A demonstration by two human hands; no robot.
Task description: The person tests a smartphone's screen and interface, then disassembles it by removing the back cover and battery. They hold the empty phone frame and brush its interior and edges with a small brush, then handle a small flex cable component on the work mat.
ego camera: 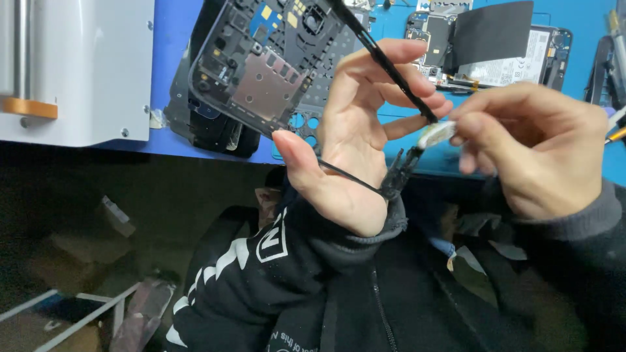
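Black frame (261, 65) in raised left hand (345, 143); right hand (535, 150) pinches strip (435, 135).

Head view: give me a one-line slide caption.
Left hand holds up a black phone frame while right hand pinches a small white piece at it, above a blue mat.

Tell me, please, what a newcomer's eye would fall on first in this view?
Two bare hands meet mid-frame: the left hand grips a black phone frame with exposed metal shielding at upper left, while the right hand pinches a small white piece against the black tweezers. Behind, on the blue mat, lies an opened phone with its battery showing.
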